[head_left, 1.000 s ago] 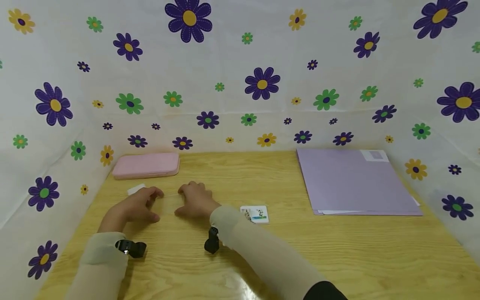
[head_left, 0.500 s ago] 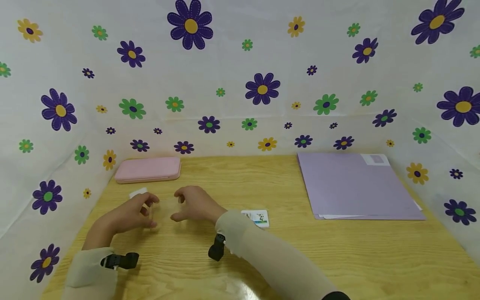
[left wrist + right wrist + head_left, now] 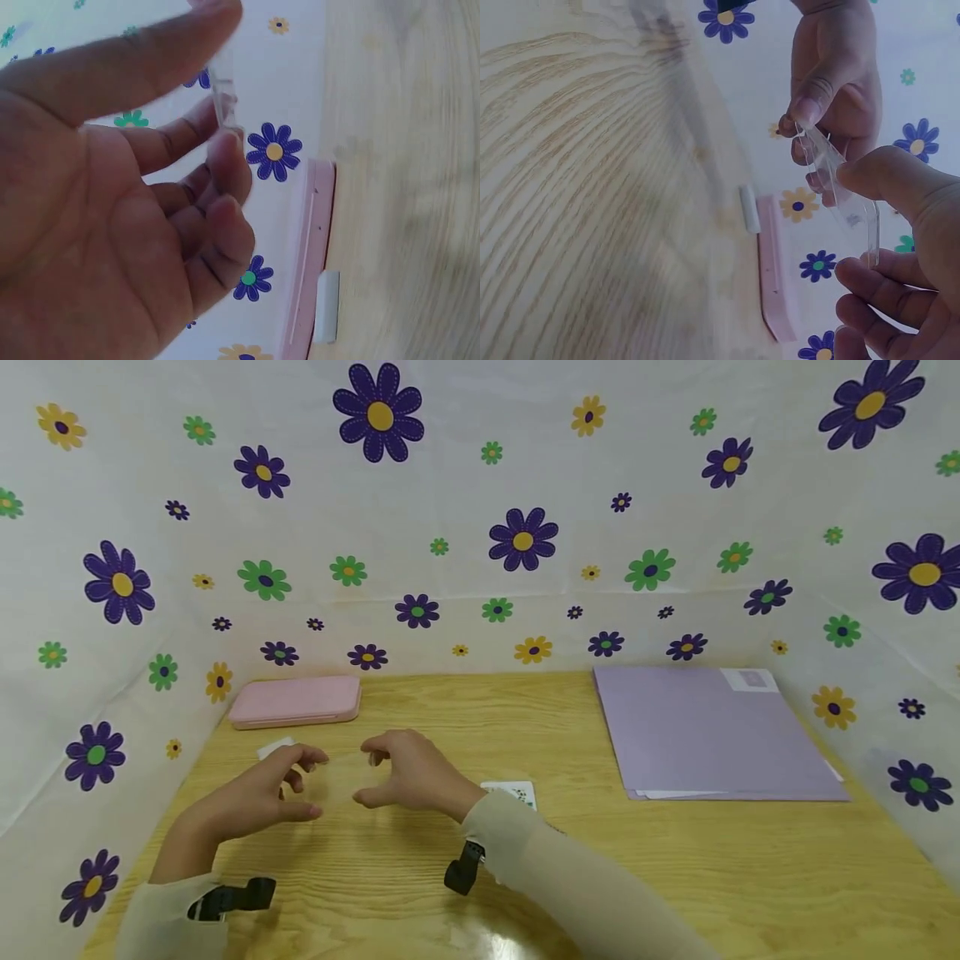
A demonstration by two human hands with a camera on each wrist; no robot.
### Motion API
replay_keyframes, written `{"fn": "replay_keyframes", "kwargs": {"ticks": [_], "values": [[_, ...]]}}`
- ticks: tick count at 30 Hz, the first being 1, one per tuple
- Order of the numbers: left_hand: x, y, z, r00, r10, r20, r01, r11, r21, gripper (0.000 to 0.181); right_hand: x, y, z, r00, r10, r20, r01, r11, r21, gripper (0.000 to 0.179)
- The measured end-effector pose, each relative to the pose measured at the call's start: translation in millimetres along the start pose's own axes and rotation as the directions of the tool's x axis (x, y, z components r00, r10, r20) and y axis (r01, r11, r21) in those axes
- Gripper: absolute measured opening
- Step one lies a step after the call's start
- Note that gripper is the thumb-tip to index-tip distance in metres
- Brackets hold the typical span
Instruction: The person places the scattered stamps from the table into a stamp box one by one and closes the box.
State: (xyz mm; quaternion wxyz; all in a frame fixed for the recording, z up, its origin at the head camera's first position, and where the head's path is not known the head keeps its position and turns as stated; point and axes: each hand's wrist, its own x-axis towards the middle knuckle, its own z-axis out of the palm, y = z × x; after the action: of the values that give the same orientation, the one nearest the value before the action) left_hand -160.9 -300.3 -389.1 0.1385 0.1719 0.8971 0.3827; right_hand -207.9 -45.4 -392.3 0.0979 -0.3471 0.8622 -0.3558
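Observation:
Between both hands is a clear plastic piece [image 3: 855,206], flat with a bent edge, barely visible in the head view. My left hand [image 3: 255,797] pinches its left side with thumb and fingers, as the left wrist view shows at the plastic's edge [image 3: 223,90]. On the right side, the thumb and curled fingers of my right hand [image 3: 416,772] hold it. The plastic is raised above the wooden table. Beyond the left hand lies a small white block [image 3: 275,747], partly covered by that hand, near a pink case [image 3: 295,700].
A white card [image 3: 519,791] with a small printed picture lies partly behind the right sleeve. At the back right, a purple folder [image 3: 712,731] with white sheets under its edge lies on the wooden table [image 3: 465,718]. Flowered white cloth [image 3: 450,468] surrounds the back and sides.
Both hands have risen from the table with the clear plastic. The left forearm has shifted toward the lower left, while the right hand has moved slightly right, covering more of the card.

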Motion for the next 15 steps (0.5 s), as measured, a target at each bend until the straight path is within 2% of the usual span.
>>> {"fn": "replay_keyframes", "kwargs": {"ticks": [8,15], "values": [[1.0,12.1,13.0,0.995,0.072,-0.073,-0.069,0.997,0.034,0.064,-22.8,3,-16,0.999,-0.037,-0.031,0.037,0.999,-0.004,0.060],[10.7,21.9,25.8,0.987,0.115,-0.115,-0.113,0.993,0.024,0.061,-42.5,14,-27,0.999,-0.028,-0.042,0.030,0.999,0.038,0.059]]}}
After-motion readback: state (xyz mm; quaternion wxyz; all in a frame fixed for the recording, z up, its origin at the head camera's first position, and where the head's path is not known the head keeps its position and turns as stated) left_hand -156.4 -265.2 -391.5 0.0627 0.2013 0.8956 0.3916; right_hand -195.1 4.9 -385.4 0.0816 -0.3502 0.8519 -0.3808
